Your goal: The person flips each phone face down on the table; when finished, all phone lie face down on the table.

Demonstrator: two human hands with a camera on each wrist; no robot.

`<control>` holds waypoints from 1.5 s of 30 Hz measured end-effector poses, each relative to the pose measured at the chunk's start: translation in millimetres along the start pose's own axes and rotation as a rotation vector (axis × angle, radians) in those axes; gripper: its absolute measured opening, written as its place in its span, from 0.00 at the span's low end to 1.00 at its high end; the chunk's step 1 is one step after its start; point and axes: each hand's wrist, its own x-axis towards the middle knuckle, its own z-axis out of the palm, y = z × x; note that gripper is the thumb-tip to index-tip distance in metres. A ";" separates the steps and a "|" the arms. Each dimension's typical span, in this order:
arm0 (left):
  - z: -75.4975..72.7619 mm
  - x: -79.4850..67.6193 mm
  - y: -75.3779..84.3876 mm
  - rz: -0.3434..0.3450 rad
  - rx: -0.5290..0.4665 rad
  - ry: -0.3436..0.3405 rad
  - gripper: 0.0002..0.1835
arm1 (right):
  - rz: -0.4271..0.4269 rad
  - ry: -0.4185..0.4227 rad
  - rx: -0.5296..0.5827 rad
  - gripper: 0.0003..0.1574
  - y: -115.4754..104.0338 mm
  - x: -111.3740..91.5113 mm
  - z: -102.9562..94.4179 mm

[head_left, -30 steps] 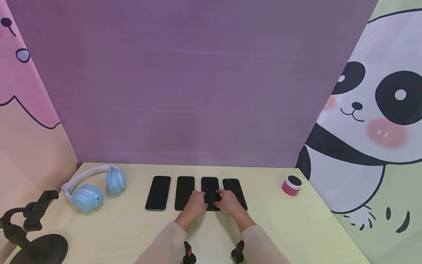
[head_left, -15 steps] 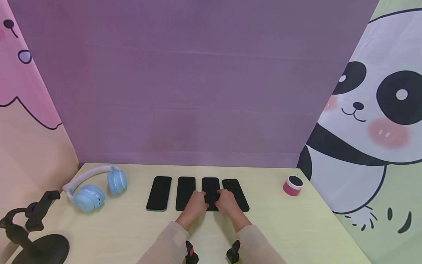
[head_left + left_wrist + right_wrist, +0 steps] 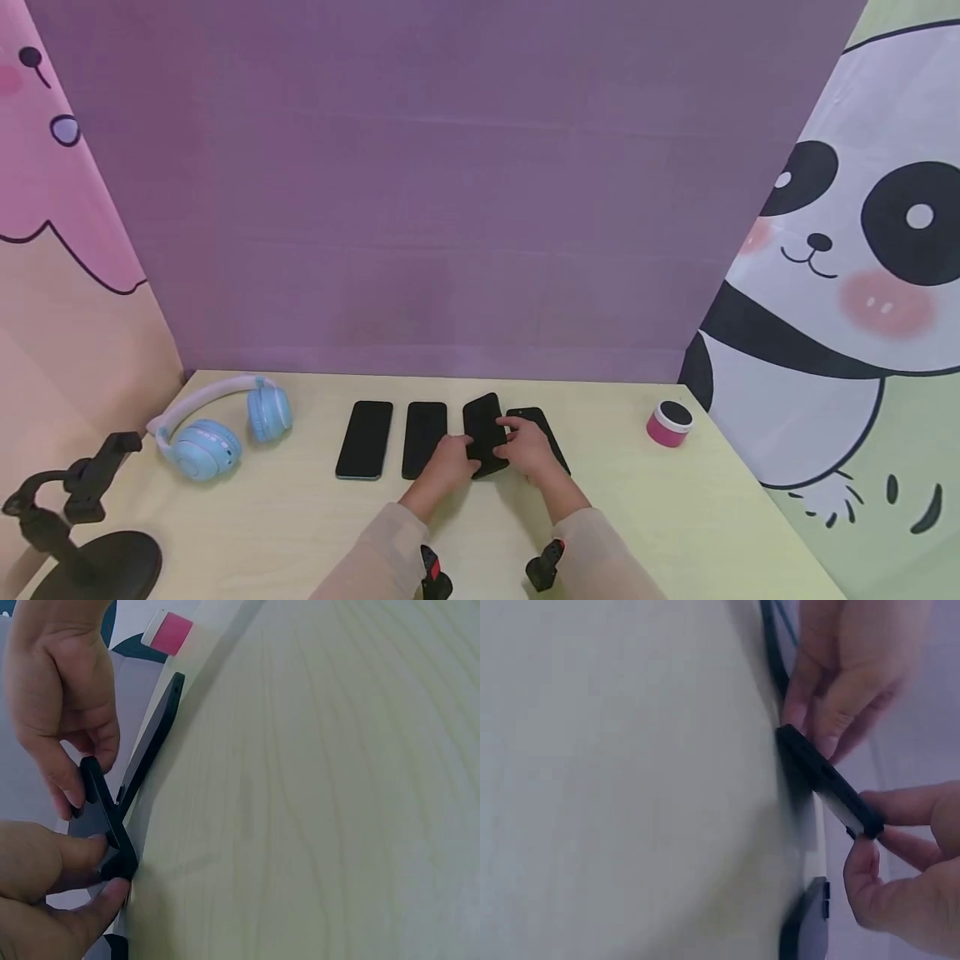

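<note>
Several black smartphones lie in a row on the table in the head view. Both hands pinch one phone (image 3: 483, 417), which is tilted with its right side raised off the table. My left hand (image 3: 450, 460) grips its left edge near the lower end, thumb and fingers on either side in the left wrist view. Across from it, my right hand (image 3: 529, 452) pinches the lifted edge, seen close in the right wrist view. To the right, another phone (image 3: 553, 433) lies slanted, partly covered by the right hand. Two more phones (image 3: 425, 429) lie flat to the left.
Light blue headphones (image 3: 206, 450) and a black stand (image 3: 97, 558) occupy the left side. A pink and white jar with a dark top (image 3: 667, 427) stands at the right of the wooden table (image 3: 675, 533). A purple backdrop (image 3: 450, 208) rises behind.
The phone between the hands has gone from lying flat to tilted, its right side raised. My right hand has risen slightly with that edge and turned; my left hand stays nearly in place.
</note>
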 end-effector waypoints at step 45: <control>2.6 -2.5 -7.2 0.124 -0.672 -0.100 0.25 | -0.107 -0.375 0.581 0.35 24.1 5.6 -13.5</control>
